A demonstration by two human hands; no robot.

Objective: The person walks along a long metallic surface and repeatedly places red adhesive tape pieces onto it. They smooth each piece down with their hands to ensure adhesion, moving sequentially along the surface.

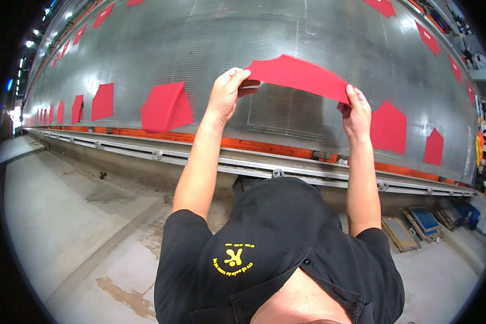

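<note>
A red cut fabric panel [297, 77] is stretched between my hands above a long, shiny table [218, 44]. My left hand [229, 89] pinches its left end between thumb and fingers. The panel's right end is gripped by my right hand [355, 107]. Beneath it, faint outlines are marked on the tabletop. To the left lies another red panel [166, 106] with a raised fold. A flat red panel [389, 127] rests just right of my right hand, with a smaller-looking one [433, 148] beyond it.
Several more red pieces [102, 102] lie in rows along both long sides of the table. A metal rail [243, 167] with round fittings runs along the near edge, beside an orange strip [263, 146]. Framed screens [401, 233] lie on the floor at the lower right.
</note>
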